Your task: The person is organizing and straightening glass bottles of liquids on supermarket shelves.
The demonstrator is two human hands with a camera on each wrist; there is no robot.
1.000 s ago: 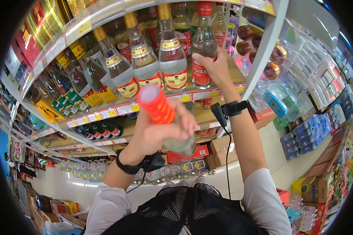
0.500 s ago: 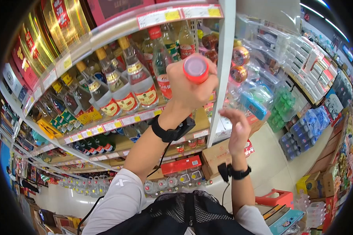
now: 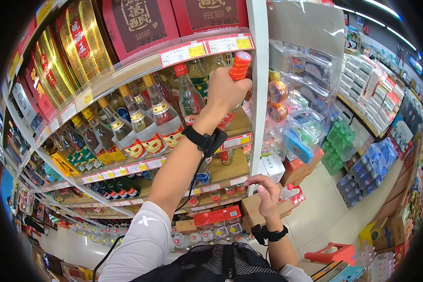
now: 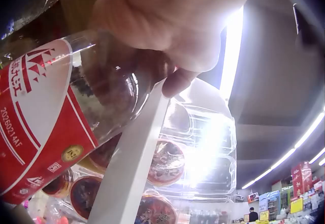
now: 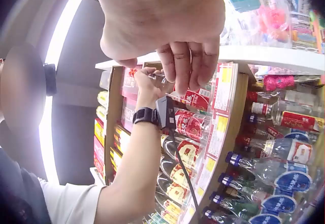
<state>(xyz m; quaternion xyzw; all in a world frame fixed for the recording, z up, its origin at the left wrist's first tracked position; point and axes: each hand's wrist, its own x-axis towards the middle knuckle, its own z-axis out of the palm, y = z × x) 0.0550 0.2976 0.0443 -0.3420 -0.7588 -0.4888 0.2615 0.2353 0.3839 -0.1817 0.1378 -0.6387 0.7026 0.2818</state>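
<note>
The left hand [image 3: 224, 91] grips the red-necked bottle [image 3: 240, 66]; its fingers are curled round the neck. The cap projects above the fingers, the label below. Base contact with the shelf [image 3: 241, 123] cannot be determined. A red-capped bottle [image 3: 189, 96] stands left of these fingers, a white post [image 3: 259, 94] right. The right hand [image 3: 268, 197] has loosely bent fingers, below the left.

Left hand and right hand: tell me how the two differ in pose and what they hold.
The left hand is curled round a red-topped bottle; the right hand holds nothing, its fingers loosely bent. The left hand is up at the bottle shelf, while the right hand is lower. Both wrists wear a black strap.
</note>
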